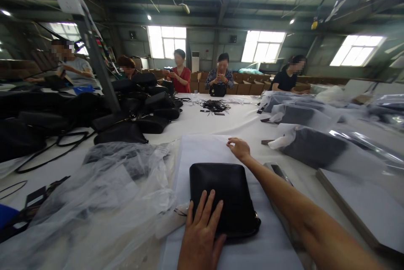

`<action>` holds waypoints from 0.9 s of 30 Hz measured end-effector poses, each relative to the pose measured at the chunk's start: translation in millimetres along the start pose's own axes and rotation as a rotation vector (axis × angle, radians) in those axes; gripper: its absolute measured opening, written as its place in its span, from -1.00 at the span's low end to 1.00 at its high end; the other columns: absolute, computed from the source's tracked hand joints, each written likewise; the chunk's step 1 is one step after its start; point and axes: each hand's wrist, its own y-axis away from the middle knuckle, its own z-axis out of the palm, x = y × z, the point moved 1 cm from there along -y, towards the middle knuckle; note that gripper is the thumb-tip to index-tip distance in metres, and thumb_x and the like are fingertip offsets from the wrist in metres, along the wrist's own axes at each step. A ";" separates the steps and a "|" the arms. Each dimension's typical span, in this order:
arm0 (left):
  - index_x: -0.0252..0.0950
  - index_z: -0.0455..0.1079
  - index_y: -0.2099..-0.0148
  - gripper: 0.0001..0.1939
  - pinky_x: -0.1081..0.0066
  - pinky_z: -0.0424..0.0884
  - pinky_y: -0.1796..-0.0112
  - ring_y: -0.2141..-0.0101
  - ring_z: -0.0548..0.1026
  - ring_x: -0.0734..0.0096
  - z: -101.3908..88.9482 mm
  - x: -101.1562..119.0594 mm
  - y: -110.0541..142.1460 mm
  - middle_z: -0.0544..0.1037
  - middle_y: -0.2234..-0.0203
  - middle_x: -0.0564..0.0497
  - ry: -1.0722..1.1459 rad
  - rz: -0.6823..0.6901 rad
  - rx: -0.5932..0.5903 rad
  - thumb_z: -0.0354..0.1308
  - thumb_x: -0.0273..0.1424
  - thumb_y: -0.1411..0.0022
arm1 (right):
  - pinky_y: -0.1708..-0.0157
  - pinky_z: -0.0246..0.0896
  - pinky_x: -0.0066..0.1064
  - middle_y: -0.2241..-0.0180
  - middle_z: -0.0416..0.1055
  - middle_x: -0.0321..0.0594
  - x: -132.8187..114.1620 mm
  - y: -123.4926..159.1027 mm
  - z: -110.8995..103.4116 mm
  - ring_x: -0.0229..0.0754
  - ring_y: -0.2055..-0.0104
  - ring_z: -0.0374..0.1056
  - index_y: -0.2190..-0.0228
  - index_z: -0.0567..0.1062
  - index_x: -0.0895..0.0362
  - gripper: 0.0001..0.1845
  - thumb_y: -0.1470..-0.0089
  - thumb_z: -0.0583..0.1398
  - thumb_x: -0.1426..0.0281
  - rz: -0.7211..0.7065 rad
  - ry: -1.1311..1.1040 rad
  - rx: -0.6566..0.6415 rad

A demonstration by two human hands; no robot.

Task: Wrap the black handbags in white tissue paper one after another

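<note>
A small black handbag (pixel 217 181) lies flat on a stack or sheet of white wrapping paper (pixel 202 148). My left hand (pixel 202 234) rests on the bag's lower left part, fingers spread and pressing lightly on its surface. Beyond the bag, my right hand (pixel 240 150) is at the paper's far right corner. Its thumb and fingertips come together there, pinching the paper's edge. A little metal ring shows at the bag's lower right corner, and the left hand covers its lower left side.
Crumpled clear plastic bags (pixel 126 194) lie to the left, with black handbags (pixel 123 131) heaped behind. Wrapped bags (pixel 312 145) line the right side, near a pile of white boards (pixel 362 207). A phone-like object (pixel 277 172) sits by my right forearm. Several people work across the table.
</note>
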 end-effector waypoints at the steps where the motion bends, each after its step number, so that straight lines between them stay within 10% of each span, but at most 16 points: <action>1: -0.10 -0.08 -0.42 -0.15 -0.18 0.31 -0.11 -0.31 0.10 -0.05 -1.8 -0.2 0.0 0.01 -0.37 -0.05 0.009 -0.006 0.002 0.16 -0.50 -0.15 | -0.02 0.29 -0.21 0.04 0.53 -0.32 -2.3 1.6 -7.0 -0.08 0.05 0.45 0.38 0.59 0.00 -0.93 -0.08 0.26 0.39 -0.016 -0.022 0.027; 8: -0.16 0.13 -0.34 -0.40 0.14 0.44 -0.07 -0.11 0.43 0.19 -40.9 -18.3 -33.0 0.38 -0.21 -0.07 0.129 -0.075 0.048 0.11 -0.46 -0.28 | -0.13 0.23 -0.28 -0.01 0.50 -0.35 -24.8 45.2 -75.8 -0.15 -0.02 0.42 0.34 0.54 0.00 -0.93 -0.14 0.22 0.34 -0.210 -0.159 0.210; 14: -0.16 -0.01 -0.39 -0.23 -0.08 0.11 -0.23 -0.35 -0.05 -0.02 -77.0 -48.2 -122.7 -0.01 -0.38 -0.19 -0.083 -0.021 0.313 0.18 -0.54 -0.21 | -0.24 0.10 -0.11 -0.11 0.41 -0.25 -34.0 105.3 -116.7 -0.08 -0.13 0.33 0.29 0.54 0.00 -0.88 -0.20 0.17 0.36 -0.458 -0.164 0.329; 18: -0.23 0.41 -0.11 -0.55 -0.26 -0.15 -0.25 -0.35 -0.05 -0.09 -90.4 -55.1 -156.8 0.14 -0.33 -0.18 -0.214 0.082 0.282 0.23 -0.56 -0.16 | -0.25 0.06 -0.02 -0.19 0.32 -0.21 -30.7 135.8 -132.4 -0.02 -0.22 0.23 0.27 0.55 0.00 -0.86 -0.20 0.17 0.40 -0.562 -0.054 0.312; 21: -0.24 0.51 0.22 -0.82 -0.24 -0.25 -0.28 -0.25 0.24 0.08 -96.0 -48.0 -144.8 0.46 -0.14 -0.07 -0.208 0.217 0.184 0.13 -0.58 -0.24 | -0.28 -0.02 0.05 -0.25 0.23 -0.18 -29.6 155.8 -145.9 0.02 -0.29 0.13 0.13 0.51 0.00 -0.80 -0.20 0.18 0.37 -0.572 0.009 0.291; 27: -0.25 0.47 0.21 -0.81 -0.01 0.12 -0.24 -0.13 0.41 0.26 -76.1 -23.0 -76.0 0.54 -0.04 -0.01 -0.113 0.256 0.103 0.07 -0.59 -0.29 | -0.36 -0.31 0.12 -0.28 0.18 -0.14 -53.3 187.3 -157.1 0.01 -0.34 0.02 -0.28 0.13 0.03 -0.33 -0.19 0.18 0.43 -0.583 0.074 0.172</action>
